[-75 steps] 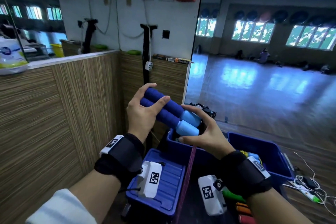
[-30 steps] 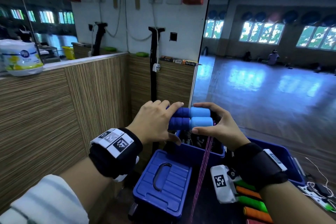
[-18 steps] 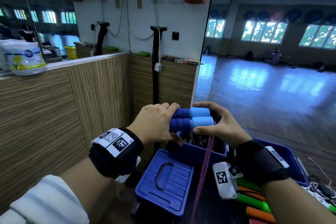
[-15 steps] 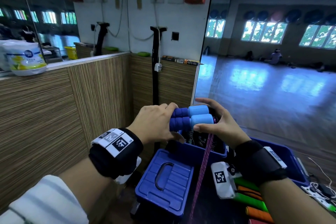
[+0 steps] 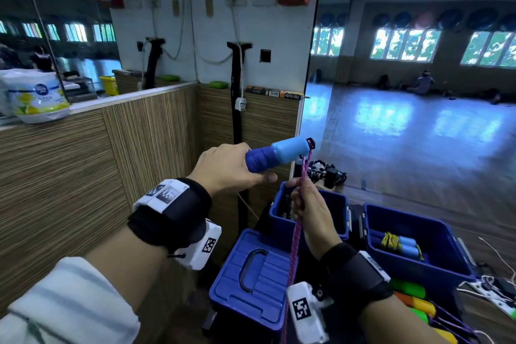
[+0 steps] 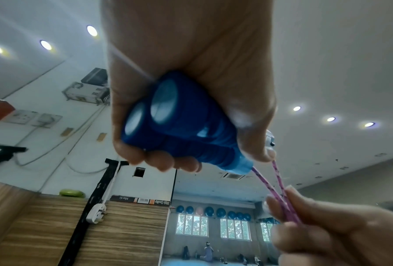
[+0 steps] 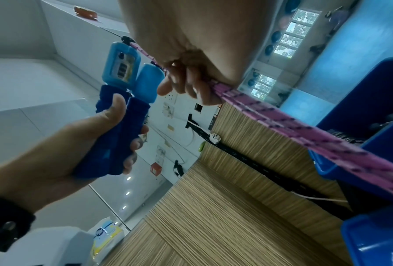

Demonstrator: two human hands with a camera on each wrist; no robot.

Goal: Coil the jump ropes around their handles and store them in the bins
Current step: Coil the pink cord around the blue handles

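- While the left hand (image 5: 227,167) grips the 2 blue handles (image 5: 275,154) side by side as 1 bundle, fingers and thumb curled fully round the dark foam sleeves, the pale plastic ends jut out toward the mirror, up in the air above the bins; the right hand (image 5: 310,215) pinches both strands of the pink rope (image 5: 296,234) just below those ends, fingers curled, with the rest hanging down past the blue lid (image 5: 255,274).
- As I judge it, the winding is only about to begin; no turn lies on the handles yet.
- To do it well: keep the 2 handles parallel and squeezed tight; hold the doubled strands taut; lay the 1st turn close to the pale ends and work back toward the left fist, each turn touching the last; shift the left fingers down as the coil grows, and tuck the tail under a turn.
- Foam sleeves look ribbed and soft, so they should grip the rope; the hard caps look smooth, 1 carrying a small counter window (image 7: 121,67).
- Rope is braided, pink with dark flecks, limp and flexible.
- A coiled rope with a yellow cord (image 5: 398,246) already lies in the right blue bin (image 5: 446,260); the middle bin (image 5: 337,212) sits directly under the hands.
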